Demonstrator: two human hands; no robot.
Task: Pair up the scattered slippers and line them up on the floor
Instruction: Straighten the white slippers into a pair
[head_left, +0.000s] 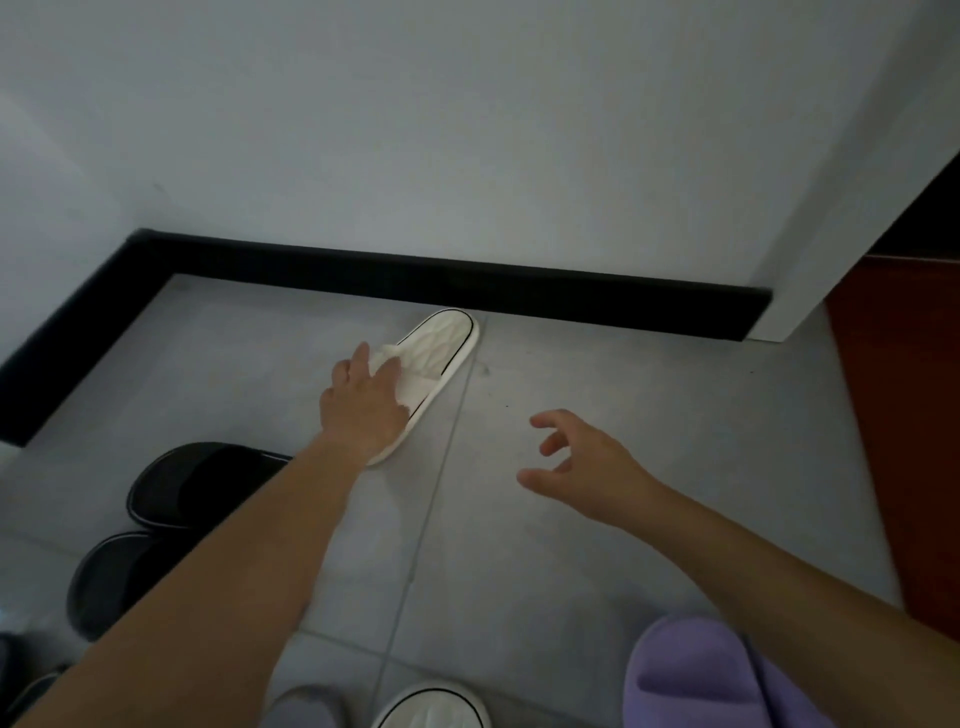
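Reaching out, the left hand is gripping the white slipper; the right hand is floating beside it, fingers loose, holding nothing.

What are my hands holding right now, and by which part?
The left hand grips the white slipper by its upper strap. The right hand holds nothing, its fingers loosely curled above the floor.

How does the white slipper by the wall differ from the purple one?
The white slipper is slim with a dark edge line; the purple slipper is chunky and plain. The white slipper lies by the black skirting, the left hand gripping its strap; the purple slipper lies nearer the camera, no hand on it. Both rest on the grey floor.
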